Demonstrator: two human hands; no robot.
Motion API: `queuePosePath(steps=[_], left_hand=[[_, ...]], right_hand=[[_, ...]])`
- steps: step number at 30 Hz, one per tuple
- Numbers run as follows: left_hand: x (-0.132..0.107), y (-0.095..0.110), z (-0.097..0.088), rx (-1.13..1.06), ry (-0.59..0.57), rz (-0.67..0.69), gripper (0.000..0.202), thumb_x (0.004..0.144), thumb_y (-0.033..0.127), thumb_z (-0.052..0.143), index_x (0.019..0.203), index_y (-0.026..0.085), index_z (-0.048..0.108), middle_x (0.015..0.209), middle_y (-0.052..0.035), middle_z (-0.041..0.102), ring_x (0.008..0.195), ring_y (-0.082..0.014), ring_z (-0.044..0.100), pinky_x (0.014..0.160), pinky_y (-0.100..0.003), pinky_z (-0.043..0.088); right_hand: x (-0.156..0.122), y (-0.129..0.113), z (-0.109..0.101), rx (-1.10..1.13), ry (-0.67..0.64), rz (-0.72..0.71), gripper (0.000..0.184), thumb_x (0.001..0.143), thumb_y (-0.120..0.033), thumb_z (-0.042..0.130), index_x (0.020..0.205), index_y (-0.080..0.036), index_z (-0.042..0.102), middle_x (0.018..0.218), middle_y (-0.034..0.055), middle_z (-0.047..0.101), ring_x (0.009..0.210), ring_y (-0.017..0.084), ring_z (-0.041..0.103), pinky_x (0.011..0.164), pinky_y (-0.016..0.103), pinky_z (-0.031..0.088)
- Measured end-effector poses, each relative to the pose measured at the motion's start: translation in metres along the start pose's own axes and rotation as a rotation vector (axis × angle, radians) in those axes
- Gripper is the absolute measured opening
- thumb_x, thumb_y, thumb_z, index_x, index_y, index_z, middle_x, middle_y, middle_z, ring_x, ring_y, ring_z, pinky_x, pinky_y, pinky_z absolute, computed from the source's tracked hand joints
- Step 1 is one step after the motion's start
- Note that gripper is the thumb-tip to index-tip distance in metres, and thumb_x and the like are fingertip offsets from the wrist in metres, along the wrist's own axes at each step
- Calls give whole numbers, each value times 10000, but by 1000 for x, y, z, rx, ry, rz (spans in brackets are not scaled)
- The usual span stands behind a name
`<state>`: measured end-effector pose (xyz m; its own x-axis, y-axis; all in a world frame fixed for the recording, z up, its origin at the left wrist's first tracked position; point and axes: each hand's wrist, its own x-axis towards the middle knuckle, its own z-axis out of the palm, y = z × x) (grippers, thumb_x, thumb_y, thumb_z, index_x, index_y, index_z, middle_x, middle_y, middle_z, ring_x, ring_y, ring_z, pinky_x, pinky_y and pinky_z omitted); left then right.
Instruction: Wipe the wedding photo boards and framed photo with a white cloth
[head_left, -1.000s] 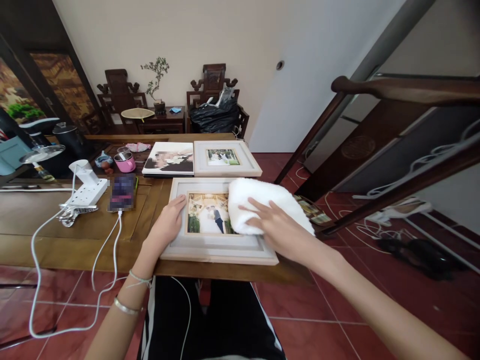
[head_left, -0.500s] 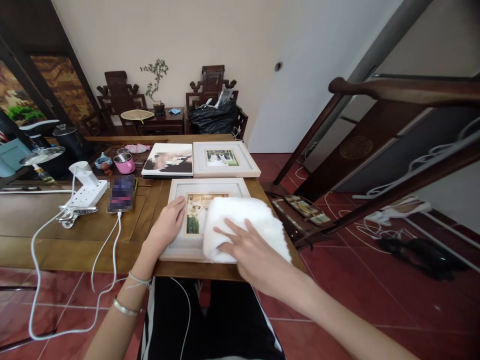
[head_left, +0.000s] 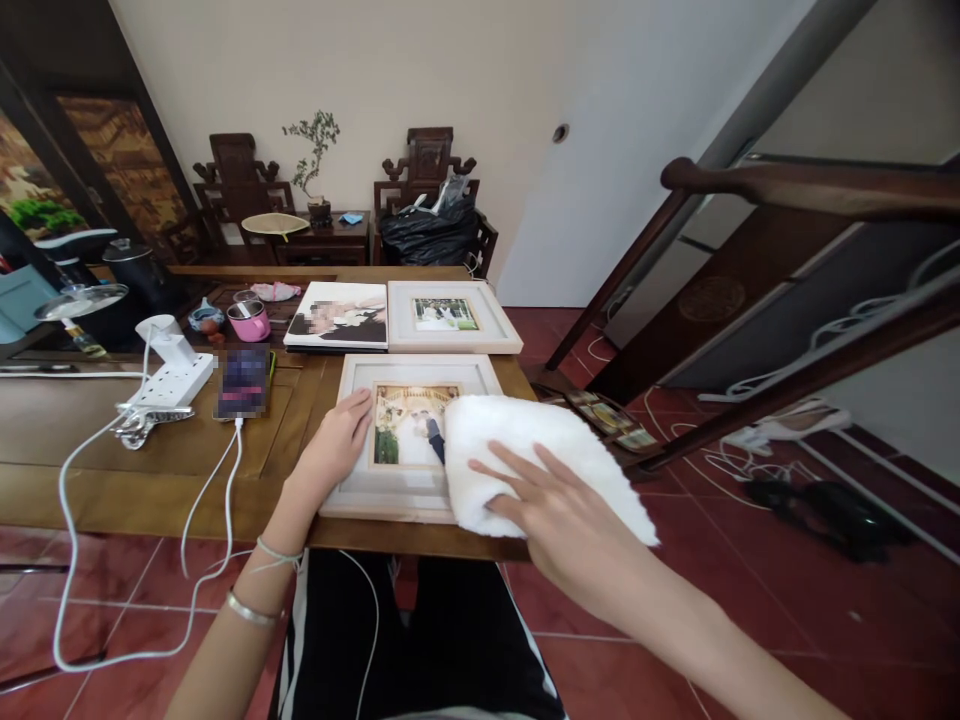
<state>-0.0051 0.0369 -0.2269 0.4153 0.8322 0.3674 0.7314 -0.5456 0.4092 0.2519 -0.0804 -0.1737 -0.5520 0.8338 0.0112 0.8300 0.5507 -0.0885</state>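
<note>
A pale wooden picture frame [head_left: 352,505] with a photo behind its front lies flat at the table's near edge. My left hand [head_left: 337,435] rests on the frame's left border, fingers stretched out and lying flat. Under my right hand [head_left: 544,500] is a folded white fluffy cloth [head_left: 517,425], covering the frame's right part and hanging past the table's right edge. The fingers of that hand are spread on top of the cloth, with the thumb tucked at its fold.
Behind lie a second framed photo [head_left: 491,342] and a photo album [head_left: 367,310]. Leftward are a phone [head_left: 244,385] on a cable, a power strip [head_left: 176,385] and a pink mug [head_left: 249,322]. A wooden chair [head_left: 720,290] stands close on the right.
My right hand has slid the white cloth rightward and slightly nearer me, uncovering more of the photo. My left hand stays on the frame's left border.
</note>
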Motion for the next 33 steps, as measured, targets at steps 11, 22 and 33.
queuePosePath(steps=[11, 22, 33], left_hand=[[-1, 0, 0, -11, 11, -22, 376, 887, 176, 359, 1202, 91, 546, 1298, -144, 521, 1234, -231, 459, 1053, -408, 359], [-3, 1, 1, -25, 8, -33, 367, 898, 214, 362, 1189, 109, 558, 1298, -128, 525, 1239, -228, 453, 1057, -407, 355], [-3, 3, -1, -36, 8, -52, 371, 897, 237, 382, 1196, 103, 556, 1297, -137, 524, 1238, -234, 454, 1060, -390, 352]], right_hand=[[51, -49, 0, 57, -61, -137, 490, 663, 4, 419, 1080, -152, 623, 1394, 92, 408, 1325, 357, 222, 1044, 610, 180], [18, -3, -16, 19, -96, -106, 552, 554, 64, 391, 975, -175, 658, 1321, 83, 499, 1303, 283, 316, 1069, 506, 247], [96, 80, -11, -281, 260, -19, 559, 623, 55, 427, 1122, -142, 587, 1389, 124, 406, 1319, 282, 284, 1048, 502, 272]])
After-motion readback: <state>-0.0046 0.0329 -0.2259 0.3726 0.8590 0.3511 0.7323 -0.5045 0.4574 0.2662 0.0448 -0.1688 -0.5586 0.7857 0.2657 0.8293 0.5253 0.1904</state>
